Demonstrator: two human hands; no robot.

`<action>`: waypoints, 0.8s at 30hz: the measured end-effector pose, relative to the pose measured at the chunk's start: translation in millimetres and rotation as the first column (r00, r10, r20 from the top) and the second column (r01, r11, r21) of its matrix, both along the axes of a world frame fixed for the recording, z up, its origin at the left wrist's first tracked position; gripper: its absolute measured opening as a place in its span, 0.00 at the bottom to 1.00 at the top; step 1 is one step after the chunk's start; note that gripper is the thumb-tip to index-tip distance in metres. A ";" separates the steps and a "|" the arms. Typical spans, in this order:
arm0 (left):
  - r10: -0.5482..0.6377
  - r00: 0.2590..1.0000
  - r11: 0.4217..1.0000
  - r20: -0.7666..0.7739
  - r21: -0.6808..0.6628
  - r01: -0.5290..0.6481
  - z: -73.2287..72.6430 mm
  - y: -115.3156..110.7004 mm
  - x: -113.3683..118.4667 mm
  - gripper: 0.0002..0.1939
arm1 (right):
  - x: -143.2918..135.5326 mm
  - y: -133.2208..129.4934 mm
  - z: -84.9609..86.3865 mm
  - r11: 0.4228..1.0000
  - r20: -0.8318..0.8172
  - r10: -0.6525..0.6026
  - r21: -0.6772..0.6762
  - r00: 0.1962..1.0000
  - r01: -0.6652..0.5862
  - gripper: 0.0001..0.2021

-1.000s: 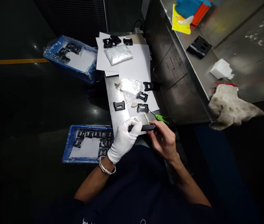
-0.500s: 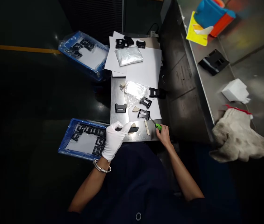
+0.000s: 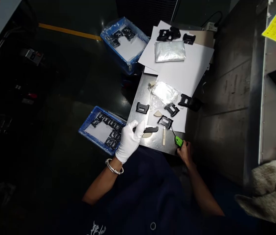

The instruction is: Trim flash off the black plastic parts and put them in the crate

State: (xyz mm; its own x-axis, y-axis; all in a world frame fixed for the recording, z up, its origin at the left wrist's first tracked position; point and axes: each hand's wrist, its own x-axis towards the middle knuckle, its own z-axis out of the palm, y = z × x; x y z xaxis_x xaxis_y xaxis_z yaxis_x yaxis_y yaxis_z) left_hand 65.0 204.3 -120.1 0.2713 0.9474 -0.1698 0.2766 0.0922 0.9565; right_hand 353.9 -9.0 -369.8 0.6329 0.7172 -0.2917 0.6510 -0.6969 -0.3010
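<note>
A white glove covers my left hand (image 3: 131,138), which is closed on one end of a black plastic part (image 3: 152,129) over the table's front edge. Beneath that part is a beige rounded piece (image 3: 147,134). My bare right hand (image 3: 185,151) grips the green handle of a tool (image 3: 178,141). The tool's thin metal shaft points up and left, its tip beside a black frame (image 3: 165,121). A narrow beige strip (image 3: 164,137) lies between my hands. Another black frame (image 3: 142,108) rests on the bare metal at the left.
Blue trays (image 3: 89,132) (image 3: 128,61) with wrapped black parts stand left of the metal table (image 3: 138,94). Plastic bags (image 3: 170,51) and more black parts (image 3: 189,39) lie on white sheets (image 3: 189,65). A metal bench (image 3: 274,130) with a soiled glove (image 3: 269,189) is at the right.
The view has turned, so the table and trays appear shifted. My left hand has tilted the black part, showing it more edge-on. Both hands keep their holds.
</note>
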 end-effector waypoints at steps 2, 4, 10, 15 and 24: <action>-0.003 1.000 1.000 0.016 -0.018 0.004 -1.2 -1.4 -5.2 0.21 | -0.8 2.8 8.1 1.000 -0.010 -0.001 0.004 1.000 0.001 0.26; -0.028 1.000 1.000 0.014 0.000 0.028 0.2 -2.6 -9.1 0.22 | -5.9 12.3 23.4 0.999 -0.022 -0.004 0.033 1.000 0.005 0.28; -0.238 0.971 0.968 -0.039 0.076 0.240 15.3 -6.9 -11.1 0.16 | -70.8 71.2 139.7 0.867 -0.416 0.231 0.498 0.879 0.008 0.21; -0.378 0.926 0.921 0.011 0.110 0.375 23.5 -10.0 -10.5 0.05 | -137.3 103.9 230.0 0.661 -0.577 0.438 0.727 0.690 0.188 0.20; -0.348 0.936 0.925 -0.052 0.141 0.352 21.1 -10.7 -9.1 0.10 | -165.1 100.4 241.8 0.620 -0.520 0.304 0.744 0.798 0.249 0.14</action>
